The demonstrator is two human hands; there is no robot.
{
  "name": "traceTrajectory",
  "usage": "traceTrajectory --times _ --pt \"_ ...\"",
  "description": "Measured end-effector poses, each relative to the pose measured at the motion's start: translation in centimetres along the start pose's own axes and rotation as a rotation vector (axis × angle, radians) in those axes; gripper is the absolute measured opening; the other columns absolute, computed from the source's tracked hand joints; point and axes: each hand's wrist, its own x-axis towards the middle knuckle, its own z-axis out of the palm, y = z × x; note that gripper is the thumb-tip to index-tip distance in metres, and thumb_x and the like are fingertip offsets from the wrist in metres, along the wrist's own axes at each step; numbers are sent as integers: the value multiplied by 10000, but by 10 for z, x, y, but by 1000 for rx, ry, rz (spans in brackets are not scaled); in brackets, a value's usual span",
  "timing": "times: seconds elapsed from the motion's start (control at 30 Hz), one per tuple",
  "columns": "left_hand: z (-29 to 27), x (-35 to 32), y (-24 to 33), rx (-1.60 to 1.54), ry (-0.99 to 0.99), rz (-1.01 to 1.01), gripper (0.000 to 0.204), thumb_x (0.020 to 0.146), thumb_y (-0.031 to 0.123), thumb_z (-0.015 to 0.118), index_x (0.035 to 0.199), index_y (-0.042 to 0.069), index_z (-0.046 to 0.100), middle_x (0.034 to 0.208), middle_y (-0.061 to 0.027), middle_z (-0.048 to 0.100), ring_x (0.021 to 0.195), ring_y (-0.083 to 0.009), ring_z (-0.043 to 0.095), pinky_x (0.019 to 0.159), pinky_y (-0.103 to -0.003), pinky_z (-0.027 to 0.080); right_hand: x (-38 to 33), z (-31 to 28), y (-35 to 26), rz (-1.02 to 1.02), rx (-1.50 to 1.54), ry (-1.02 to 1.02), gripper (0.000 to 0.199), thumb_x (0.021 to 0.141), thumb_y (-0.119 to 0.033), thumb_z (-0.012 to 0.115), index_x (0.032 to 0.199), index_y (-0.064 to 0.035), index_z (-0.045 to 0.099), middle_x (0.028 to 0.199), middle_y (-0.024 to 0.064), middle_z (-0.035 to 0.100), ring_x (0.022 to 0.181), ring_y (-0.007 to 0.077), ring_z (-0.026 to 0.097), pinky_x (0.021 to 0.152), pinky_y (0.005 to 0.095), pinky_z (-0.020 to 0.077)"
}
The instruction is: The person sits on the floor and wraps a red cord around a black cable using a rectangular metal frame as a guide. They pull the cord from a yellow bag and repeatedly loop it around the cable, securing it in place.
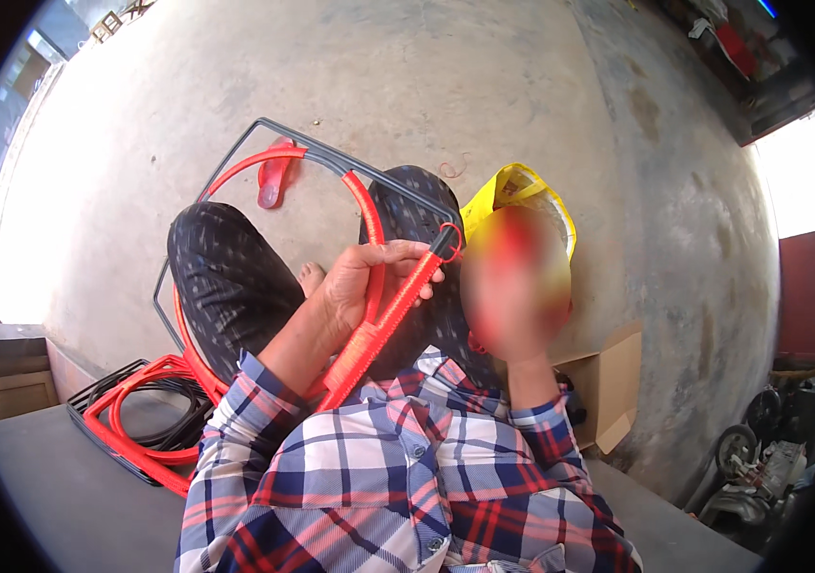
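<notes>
Above the lap, left hand (355, 286) grips red-wrapped frame (383, 320)

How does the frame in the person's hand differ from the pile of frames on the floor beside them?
The held frame is single, propped across the lap and gripped by the left hand; the pile lies flat, several stacked, untouched. One bar of the held frame is wrapped in red cord; the pile's wrapping is unclear. Both are grey and red.
</notes>
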Motion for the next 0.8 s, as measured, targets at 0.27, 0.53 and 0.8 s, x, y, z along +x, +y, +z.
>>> traceTrajectory --times 0.27,0.53,0.8 --pt "-15 5 -2 -40 -71 27 348 895 196 608 1183 8 562 997 -256 652 800 -343 659 744 -404 548 -31 -11 -22 -29 88 -233 102 923 -33 572 1009 -56 522 735 -28 490 601 39 443 540 204 381" --pt "-9 5 3 -19 7 9 402 981 353 485 1136 -4 586 998 -261 670 793 -340 689 725 -388 575 8 -80 -35 -107 151 308 315 900 -31 525 1213 -56 498 813 26 531 583 39 436 469 188 354" --pt "-3 -1 1 -5 -5 44 443 959 364 518 1156 -27 586 1016 -275 671 806 -350 697 728 -391 579 3 -11 -11 -385 -899 -360 456 897 -48 583 1347 -23 514 999 30 616 817 127 586 749 272 494"
